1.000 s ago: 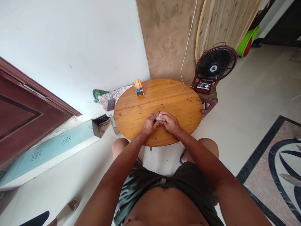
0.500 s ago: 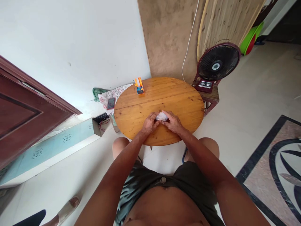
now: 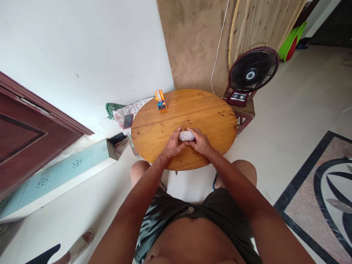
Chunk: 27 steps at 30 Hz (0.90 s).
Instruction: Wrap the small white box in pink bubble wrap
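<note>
A small whitish, see-through plastic container (image 3: 187, 136) is at the near middle of the round wooden table (image 3: 203, 106), between my two hands. My left hand (image 3: 173, 143) curves around its left end, fingers stretched out past the far side and thumb along the near side. Most of the container shows clear of these fingers. My right hand (image 3: 201, 142) closes around the right end, fingertips at the far edge and thumb at the near edge. Whether the container rests on the wood or is slightly raised, I cannot tell.
An orange and blue object (image 3: 161, 101) stands at the table's back left edge. A dark red fan (image 3: 253, 73) sits on a wooden stool (image 3: 247, 112) to the right. Printed sacking (image 3: 121, 115) lies on the left. Another person's foot (image 3: 86, 238) shows at lower left.
My left fingers have straightened and drawn off the container's left end, so more of it shows. My right hand stays around the right end. The view has shifted slightly.
</note>
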{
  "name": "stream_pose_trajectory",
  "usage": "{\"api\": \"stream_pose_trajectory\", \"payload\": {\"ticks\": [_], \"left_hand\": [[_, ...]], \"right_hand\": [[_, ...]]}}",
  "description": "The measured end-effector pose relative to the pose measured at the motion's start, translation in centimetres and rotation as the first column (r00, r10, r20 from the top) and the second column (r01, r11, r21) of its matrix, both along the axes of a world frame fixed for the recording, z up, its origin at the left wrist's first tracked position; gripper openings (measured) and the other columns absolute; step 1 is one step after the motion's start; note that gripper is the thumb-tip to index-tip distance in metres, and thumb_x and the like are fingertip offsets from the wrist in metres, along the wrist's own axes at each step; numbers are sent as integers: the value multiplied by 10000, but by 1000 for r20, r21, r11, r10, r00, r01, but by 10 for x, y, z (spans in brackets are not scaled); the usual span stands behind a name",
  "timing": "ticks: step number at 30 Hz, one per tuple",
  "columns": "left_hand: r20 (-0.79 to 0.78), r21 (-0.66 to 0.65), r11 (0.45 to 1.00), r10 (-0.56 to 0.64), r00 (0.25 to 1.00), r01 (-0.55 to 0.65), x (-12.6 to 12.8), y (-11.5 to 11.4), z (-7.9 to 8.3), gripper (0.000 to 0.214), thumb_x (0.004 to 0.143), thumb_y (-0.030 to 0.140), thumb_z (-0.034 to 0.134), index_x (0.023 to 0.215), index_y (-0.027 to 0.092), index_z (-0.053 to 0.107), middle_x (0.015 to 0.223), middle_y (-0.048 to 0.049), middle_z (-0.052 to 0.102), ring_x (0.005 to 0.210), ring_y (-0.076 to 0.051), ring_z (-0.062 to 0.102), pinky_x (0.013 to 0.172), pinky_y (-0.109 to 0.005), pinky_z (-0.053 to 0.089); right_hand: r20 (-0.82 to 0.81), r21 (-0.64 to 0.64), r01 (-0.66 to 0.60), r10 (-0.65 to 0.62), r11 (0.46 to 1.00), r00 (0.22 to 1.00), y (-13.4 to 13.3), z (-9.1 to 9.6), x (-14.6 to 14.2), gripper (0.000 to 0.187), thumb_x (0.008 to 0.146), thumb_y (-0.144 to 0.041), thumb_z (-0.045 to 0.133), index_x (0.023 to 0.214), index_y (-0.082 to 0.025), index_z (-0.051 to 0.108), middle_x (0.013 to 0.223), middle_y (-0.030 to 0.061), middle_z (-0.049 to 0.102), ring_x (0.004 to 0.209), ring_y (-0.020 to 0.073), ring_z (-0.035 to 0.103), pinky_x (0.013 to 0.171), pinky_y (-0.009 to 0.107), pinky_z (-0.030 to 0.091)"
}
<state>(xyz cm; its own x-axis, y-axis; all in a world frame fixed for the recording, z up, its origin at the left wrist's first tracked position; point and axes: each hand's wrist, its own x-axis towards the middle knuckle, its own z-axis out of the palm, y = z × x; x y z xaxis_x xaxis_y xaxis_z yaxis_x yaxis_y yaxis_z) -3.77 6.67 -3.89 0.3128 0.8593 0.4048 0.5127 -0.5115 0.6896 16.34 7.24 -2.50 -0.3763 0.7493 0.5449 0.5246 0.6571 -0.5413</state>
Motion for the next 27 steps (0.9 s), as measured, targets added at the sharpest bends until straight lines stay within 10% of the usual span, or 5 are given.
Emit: {"api": "stream_pose_trajectory", "payload": {"ticks": [27], "left_hand": [[-5,-31,999,13,1000,-13,2,0,3,569,877,362,612,1390,175,453,1363,-136,558,1272,-266,538,1119,-437,442]], "right_hand": [[48,-1,9,-9,1000,999,-3,0,-3,596,811,-135,601,1392,-224,507,1317,101,605,1208,270,562,1032,444,481]]}}
